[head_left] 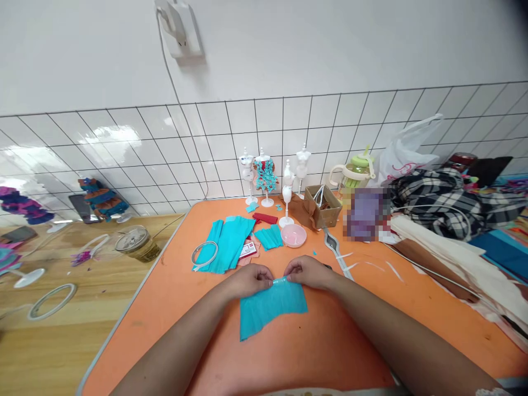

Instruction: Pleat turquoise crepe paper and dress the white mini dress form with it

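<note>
Between my two hands hangs a piece of turquoise crepe paper [273, 307], its lower edge uneven and lying toward the front of the orange table. My left hand [251, 279] pinches the top edge on the left, and my right hand [308, 271] pinches it on the right. A shiny strip, like clear tape, runs along that edge between the fingers. Beyond my hands lie larger turquoise crepe paper sheets [229, 242], a smaller turquoise piece [269, 236], and a pink dish [293, 235]. Small white mannequins [287, 190] stand behind, one dressed in turquoise and red ruffles [266, 175].
A white ring [205, 256] rests on the paper at left. A small box [330, 212], a green-lidded bottle [357, 170] and a plastic bag [406, 154] stand at the back right, beside checked cloth [433, 192]. A lidded jar [138, 245] sits on the wooden table.
</note>
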Tool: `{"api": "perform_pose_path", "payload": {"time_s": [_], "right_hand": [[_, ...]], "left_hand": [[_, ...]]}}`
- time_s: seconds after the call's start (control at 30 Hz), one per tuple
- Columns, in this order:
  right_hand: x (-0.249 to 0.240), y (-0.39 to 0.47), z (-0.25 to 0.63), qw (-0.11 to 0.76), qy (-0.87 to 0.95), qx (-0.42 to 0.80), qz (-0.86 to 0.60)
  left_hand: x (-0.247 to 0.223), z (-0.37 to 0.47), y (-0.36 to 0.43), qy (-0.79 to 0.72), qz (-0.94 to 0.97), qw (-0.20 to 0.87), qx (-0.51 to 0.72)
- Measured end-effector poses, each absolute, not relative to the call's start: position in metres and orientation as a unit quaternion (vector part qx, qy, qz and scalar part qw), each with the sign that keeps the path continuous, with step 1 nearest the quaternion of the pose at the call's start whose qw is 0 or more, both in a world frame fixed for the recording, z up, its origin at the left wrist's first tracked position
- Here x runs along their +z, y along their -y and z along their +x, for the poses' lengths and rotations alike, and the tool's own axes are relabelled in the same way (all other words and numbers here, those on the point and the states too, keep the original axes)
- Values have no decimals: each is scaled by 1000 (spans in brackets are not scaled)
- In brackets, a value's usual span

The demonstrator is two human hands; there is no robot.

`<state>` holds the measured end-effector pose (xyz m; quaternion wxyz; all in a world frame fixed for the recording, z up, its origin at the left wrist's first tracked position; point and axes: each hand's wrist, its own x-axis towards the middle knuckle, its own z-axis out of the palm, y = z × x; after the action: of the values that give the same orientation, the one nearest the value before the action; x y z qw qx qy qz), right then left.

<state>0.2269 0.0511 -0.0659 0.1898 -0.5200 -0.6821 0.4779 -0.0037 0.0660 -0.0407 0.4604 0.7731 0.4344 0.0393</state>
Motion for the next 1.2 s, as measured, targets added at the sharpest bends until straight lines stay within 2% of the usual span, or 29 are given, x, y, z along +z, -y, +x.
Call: {"api": "perform_pose_path", "payload": {"time_s": [0.13,0.27,0.5,0.77,1.2], "right_hand": [[-61,-43,225,175,733,329,-569],[-61,-40,227,177,763,269,-560],[-68,-38,237,218,777,240,-539],[-76,-36,246,250,799,266,-478],[-82,-29,249,215,856,186,-431]], "left_hand": [[-45,3,-59,-447,798,394,91],[-45,5,-54,-448,827,314,127],[-49,6,-54,-412,868,229,157],[-53,6,-59,-383,878,233,168],[-59,1,-62,-307,917,201,156]]}}
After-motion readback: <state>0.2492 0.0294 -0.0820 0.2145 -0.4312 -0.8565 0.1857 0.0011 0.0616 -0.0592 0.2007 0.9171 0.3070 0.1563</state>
